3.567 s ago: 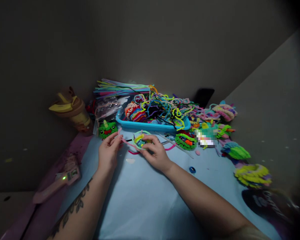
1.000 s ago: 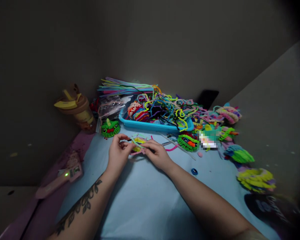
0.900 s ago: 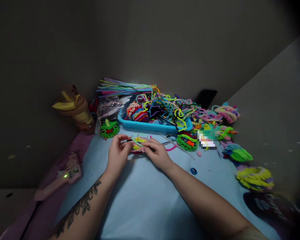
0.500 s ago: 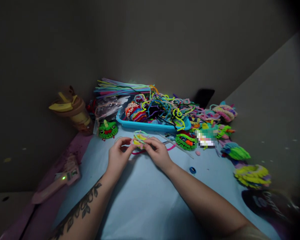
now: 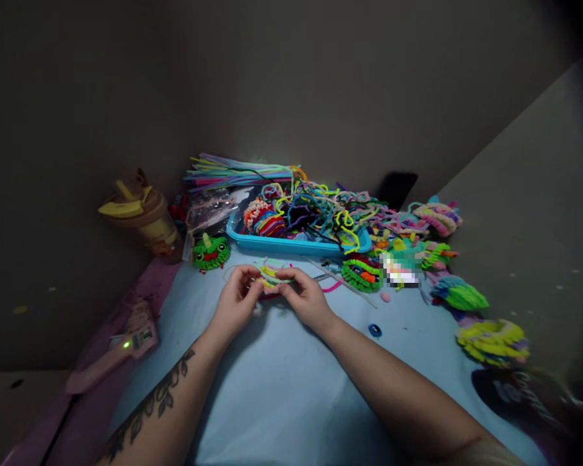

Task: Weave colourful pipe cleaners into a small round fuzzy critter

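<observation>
Between my two hands is a small pipe-cleaner craft (image 5: 271, 274) in yellow, pale green and pink, held just above the table. My left hand (image 5: 239, 296) pinches its left side between thumb and fingers. The right side is gripped by my right hand (image 5: 305, 296), thumb below and fingers on top. Parts of the craft are hidden behind my fingertips. A bright pink pipe cleaner (image 5: 332, 287) lies on the blue table cover (image 5: 282, 388), passing behind my right hand. Left of the hands sits a green pipe-cleaner creature (image 5: 210, 252) with eyes and a red mouth.
A blue tray (image 5: 296, 245) full of tangled pipe cleaners stands behind, with a bundle of straight ones (image 5: 243, 171) beyond. A cup (image 5: 143, 217) and a pink glue gun (image 5: 111, 362) are at left. Several finished pieces, including a yellow one (image 5: 491, 341), line the right.
My left hand has come in from the left, from the pink pipe cleaner's raised end to the craft's left side. Both hands now hold the craft, and it has been turned slightly.
</observation>
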`<move>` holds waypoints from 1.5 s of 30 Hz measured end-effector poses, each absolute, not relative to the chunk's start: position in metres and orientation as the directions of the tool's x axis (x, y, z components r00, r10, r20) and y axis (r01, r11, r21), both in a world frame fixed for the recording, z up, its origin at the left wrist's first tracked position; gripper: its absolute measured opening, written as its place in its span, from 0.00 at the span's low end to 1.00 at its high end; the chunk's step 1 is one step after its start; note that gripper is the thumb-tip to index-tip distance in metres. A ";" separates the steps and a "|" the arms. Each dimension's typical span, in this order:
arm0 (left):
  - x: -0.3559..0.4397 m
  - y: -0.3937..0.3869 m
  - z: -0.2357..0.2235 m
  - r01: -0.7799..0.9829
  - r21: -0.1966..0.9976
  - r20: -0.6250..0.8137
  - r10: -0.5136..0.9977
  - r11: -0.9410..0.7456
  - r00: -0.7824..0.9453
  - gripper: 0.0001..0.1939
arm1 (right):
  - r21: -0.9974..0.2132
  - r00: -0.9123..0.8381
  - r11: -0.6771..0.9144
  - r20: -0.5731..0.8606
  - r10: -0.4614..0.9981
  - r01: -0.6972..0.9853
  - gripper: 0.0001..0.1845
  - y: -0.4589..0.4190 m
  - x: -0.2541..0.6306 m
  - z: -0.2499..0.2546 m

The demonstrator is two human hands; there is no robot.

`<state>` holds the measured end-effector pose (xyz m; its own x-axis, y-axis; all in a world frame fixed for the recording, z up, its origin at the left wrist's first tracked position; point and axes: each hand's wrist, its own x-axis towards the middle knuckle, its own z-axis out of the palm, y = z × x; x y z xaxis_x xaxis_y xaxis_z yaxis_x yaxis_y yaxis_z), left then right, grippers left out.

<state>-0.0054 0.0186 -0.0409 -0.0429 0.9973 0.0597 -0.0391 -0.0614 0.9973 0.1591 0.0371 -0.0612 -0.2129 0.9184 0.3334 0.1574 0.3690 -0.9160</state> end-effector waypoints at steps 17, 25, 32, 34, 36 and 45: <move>-0.013 0.021 -0.041 0.183 0.974 0.150 0.984 -0.131 -0.096 0.13 | -0.917 -0.190 0.363 0.331 0.924 0.165 0.07 0.040 0.160 -0.060; -0.011 0.015 -0.034 0.481 0.845 0.335 0.933 -0.235 -0.133 0.05 | -0.922 -0.196 0.350 0.317 0.928 0.166 0.08 0.039 0.159 -0.061; -0.012 0.013 -0.033 0.506 0.834 0.359 0.914 -0.222 -0.190 0.04 | -0.902 -0.292 0.384 0.320 0.901 0.197 0.08 0.036 0.157 -0.059; -0.012 0.013 -0.035 0.509 0.835 0.344 0.921 -0.210 -0.185 0.04 | -0.896 -0.290 0.389 0.321 0.902 0.217 0.08 0.036 0.157 -0.057; -0.012 0.012 -0.038 0.520 0.831 0.330 0.928 -0.198 -0.174 0.05 | -0.888 -0.286 0.396 0.326 0.901 0.236 0.07 0.035 0.157 -0.056; -0.009 0.010 -0.042 0.527 0.824 0.281 0.958 -0.209 -0.059 0.08 | -0.918 -0.192 0.319 0.277 0.941 0.238 0.07 0.035 0.157 -0.058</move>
